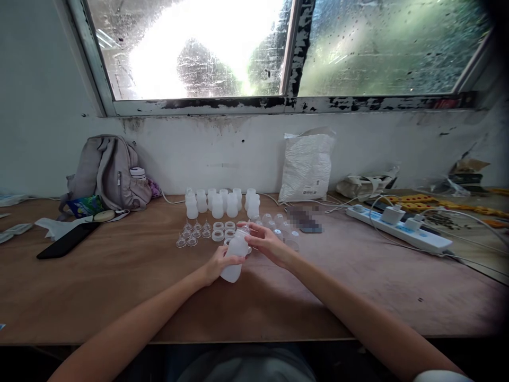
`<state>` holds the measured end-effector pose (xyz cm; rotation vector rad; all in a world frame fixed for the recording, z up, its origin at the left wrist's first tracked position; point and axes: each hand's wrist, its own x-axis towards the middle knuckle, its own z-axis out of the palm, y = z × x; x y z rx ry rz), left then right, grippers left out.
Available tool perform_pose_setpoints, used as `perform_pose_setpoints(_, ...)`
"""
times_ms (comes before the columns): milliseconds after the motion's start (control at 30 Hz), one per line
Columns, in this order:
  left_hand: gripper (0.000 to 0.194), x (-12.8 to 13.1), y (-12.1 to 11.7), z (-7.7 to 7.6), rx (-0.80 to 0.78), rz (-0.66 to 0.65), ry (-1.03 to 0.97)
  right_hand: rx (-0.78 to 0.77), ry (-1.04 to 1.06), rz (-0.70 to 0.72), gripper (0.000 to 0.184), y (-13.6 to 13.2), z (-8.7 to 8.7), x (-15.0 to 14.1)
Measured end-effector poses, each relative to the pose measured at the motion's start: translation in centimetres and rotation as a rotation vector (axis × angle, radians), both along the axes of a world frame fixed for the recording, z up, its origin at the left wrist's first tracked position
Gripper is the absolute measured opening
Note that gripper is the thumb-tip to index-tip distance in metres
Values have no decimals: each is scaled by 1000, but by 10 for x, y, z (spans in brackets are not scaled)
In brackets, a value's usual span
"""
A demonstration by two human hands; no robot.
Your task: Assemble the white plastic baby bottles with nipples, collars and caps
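Observation:
My left hand (218, 264) grips a translucent white plastic bottle (234, 257) around its lower body, tilted over the wooden table (119, 286). My right hand (267, 243) is closed at the bottle's neck, fingers pinched around its top; what they hold there is hidden. Just behind stand several more white bottles (218, 203) in a cluster. In front of them lie several clear teats (193, 233), white rings (223, 229) and clear caps (274, 220).
A grey backpack (107, 172) leans against the wall at left, with a black phone (67, 240) before it. A white bag (307, 164) stands at the back. A power strip (400, 228) with plugs and cables lies at right. A blurred object (305, 218) sits behind the caps.

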<state>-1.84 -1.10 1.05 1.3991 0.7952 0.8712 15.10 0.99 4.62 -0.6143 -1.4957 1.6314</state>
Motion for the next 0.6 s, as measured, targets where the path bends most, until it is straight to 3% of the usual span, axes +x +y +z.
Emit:
perform_pose_setpoints(100,28,0,0,1,11,3,5,-4,34,5,41,-1,1,0)
perform_pose_setpoints(233,28,0,-1,4,23,-27,42,31,-58,-90,32,-1,2,0)
perform_pose_setpoints(367,28,0,-1,5,29,-23,45,-14,15,-10,38,-1,2,0)
perform_pose_setpoints(500,27,0,0,5,35,-32,64,17,-47,-68,35,1,0,0)
perform_pose_setpoints(600,27,0,1,5,30,-27,51,-23,-5,-3,40,2,-1,1)
